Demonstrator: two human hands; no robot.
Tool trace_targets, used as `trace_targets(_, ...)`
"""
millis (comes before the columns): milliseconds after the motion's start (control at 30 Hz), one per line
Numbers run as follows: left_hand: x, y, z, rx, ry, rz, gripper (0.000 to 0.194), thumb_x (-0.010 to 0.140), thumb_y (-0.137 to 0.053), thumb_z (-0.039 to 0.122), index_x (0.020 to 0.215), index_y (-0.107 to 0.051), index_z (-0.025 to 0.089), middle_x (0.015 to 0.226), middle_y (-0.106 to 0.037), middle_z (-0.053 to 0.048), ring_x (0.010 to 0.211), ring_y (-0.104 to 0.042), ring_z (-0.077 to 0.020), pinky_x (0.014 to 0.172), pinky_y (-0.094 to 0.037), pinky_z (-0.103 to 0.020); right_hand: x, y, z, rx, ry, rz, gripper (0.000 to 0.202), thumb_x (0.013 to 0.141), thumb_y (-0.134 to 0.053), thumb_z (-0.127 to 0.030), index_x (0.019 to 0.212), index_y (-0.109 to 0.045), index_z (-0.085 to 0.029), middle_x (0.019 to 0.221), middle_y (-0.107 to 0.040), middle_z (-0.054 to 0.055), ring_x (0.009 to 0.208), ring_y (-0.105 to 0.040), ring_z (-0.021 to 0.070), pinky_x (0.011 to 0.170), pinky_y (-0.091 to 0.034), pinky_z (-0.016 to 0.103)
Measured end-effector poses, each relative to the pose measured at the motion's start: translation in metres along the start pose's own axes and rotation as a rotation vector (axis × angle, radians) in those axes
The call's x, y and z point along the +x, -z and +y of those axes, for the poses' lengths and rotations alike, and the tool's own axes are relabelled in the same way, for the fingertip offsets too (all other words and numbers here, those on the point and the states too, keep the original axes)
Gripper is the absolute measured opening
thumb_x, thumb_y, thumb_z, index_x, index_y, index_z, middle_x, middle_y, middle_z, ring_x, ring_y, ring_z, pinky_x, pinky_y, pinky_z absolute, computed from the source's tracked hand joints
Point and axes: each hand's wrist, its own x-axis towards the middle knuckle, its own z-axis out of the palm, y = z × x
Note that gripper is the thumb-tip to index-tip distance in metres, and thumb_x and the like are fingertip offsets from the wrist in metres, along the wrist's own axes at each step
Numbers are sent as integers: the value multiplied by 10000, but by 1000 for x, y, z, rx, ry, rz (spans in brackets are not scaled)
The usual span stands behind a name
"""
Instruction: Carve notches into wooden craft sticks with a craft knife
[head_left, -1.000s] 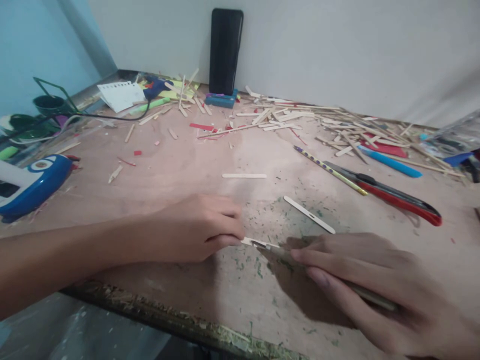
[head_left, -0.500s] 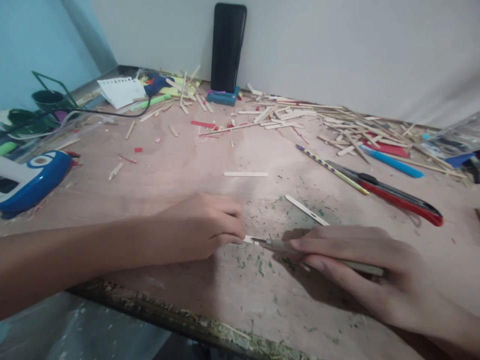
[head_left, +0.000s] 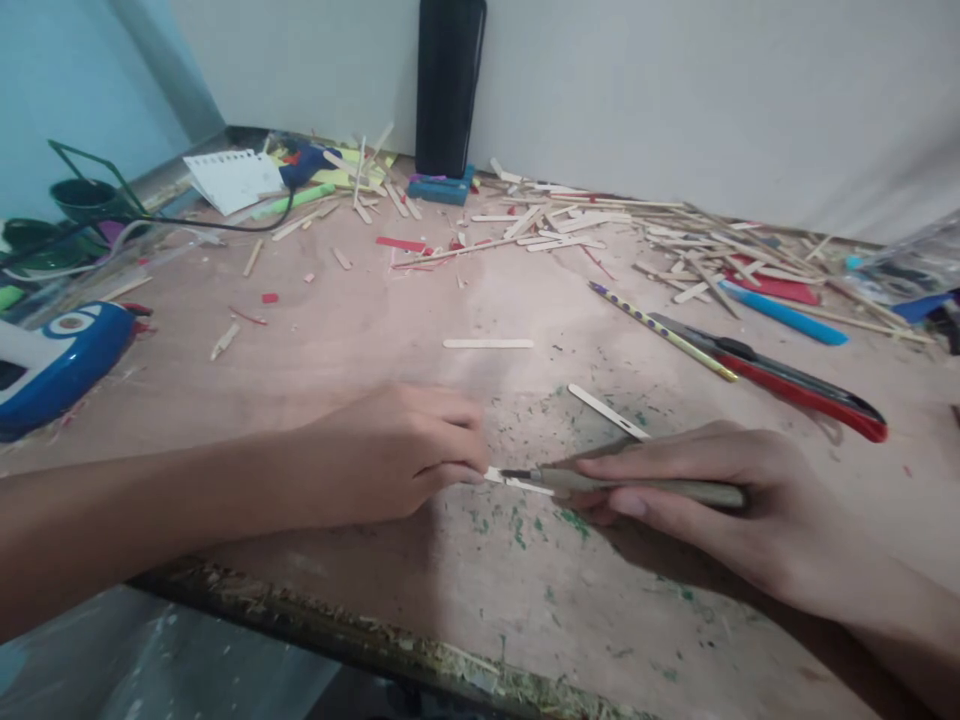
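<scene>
My left hand point(head_left: 435, 445) is closed over one end of a popsicle stick point(head_left: 534, 488), pinning it to the table. Its other end shows between my two hands. My right hand point(head_left: 720, 490) is closed around a craft knife point(head_left: 675, 489) with a pale handle, held nearly flat. The knife's dark blade point(head_left: 517, 474) lies at the stick, close to my left fingertips. Just beyond my right hand is a second popsicle stick point(head_left: 604, 408) with a slot cut in it, partly hidden by the fingers. Farther back lies a plain popsicle stick point(head_left: 487, 344).
On the right are a patterned pencil point(head_left: 660, 330), a red box cutter point(head_left: 802, 390) and a blue pen-like piece point(head_left: 784, 312). Heaped sticks point(head_left: 577, 225) line the wall. A black phone point(head_left: 450, 90) stands upright behind. At left sits a blue-and-white device point(head_left: 75, 350). Green shavings dot the table point(head_left: 337, 330).
My right hand has shifted slightly up and left, and the knife lies flatter, its blade nearer my left fingers. More of the held stick shows. My left hand stays nearly in place.
</scene>
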Motion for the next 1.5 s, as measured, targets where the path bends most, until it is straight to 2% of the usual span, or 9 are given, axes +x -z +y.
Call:
trace_targets(100,0,0,-1,-4,4,9,257,1097,-586,194,974,-808,150,948,-730,-22,881,-664,-133,824,-462,-241,2,1,0,-20,-22,-39,202,983,-780,-338,1149,-890,-305,989,-880,60,761,-852,234,535,-654,230)
trace_targets(267,0,-1,-1,-16,-10,10,244,1096,-591,184,988,-807,148,948,-729,-16,876,-656,-123,823,-456,-230,4,-2,-6,99,-50,5,212,1031,-728,-323,1180,-879,-317,756,-844,6,571,-773,129,554,-629,166)
trace_targets(467,2,-1,2,-3,-21,13,244,1085,-593,156,975,-809,131,939,-728,-20,866,-654,-122,821,-455,-221,5,-3,-6,162,-88,5,232,1052,-700,-378,1144,-889,-281,814,-859,38,581,-774,135,541,-633,177)
trace_targets(567,2,-1,2,5,-18,9,243,1081,-590,150,979,-809,127,951,-731,-25,874,-657,-128,827,-457,-227,4,-4,-1,117,-22,41,183,1020,-752,-320,1147,-884,-313,778,-848,2,575,-771,128,540,-636,173)
trace_targets(700,1,1,2,17,-7,-8,246,1083,-581,152,977,-802,134,956,-730,-21,884,-659,-134,830,-457,-235,2,-4,1,45,108,53,250,1013,-754,-254,1202,-858,-380,777,-844,-21,618,-790,148,516,-631,200)
trace_targets(833,1,1,3,39,-12,-20,250,1082,-579,149,942,-786,145,938,-715,-13,878,-648,-135,828,-452,-239,1,-5,-3,-75,192,61,265,986,-760,-185,1176,-856,-342,892,-874,-25,682,-817,141,575,-647,182)
trace_targets(1000,1,1,3,56,-11,-18,241,1080,-581,146,947,-781,152,945,-717,-12,877,-646,-136,830,-452,-242,-6,-7,-6,-257,291,166,239,966,-754,-150,1129,-849,-297,1025,-886,2,821,-852,174,718,-692,223)
trace_targets(1233,1,1,2,55,4,-19,233,1078,-578,144,953,-773,173,952,-721,-4,894,-652,-137,839,-463,-243,-9,-10,-11,-323,424,113,435,1025,-651,-87,1365,-736,-344,963,-870,-6,809,-830,178,622,-627,282)
trace_targets(1500,2,1,2,55,-1,-28,252,1084,-557,156,951,-771,172,951,-718,-15,891,-648,-148,831,-462,-259,-7,-7,-11,-234,304,121,545,958,-716,-99,1351,-756,-475,995,-872,-50,802,-826,198,632,-635,318)
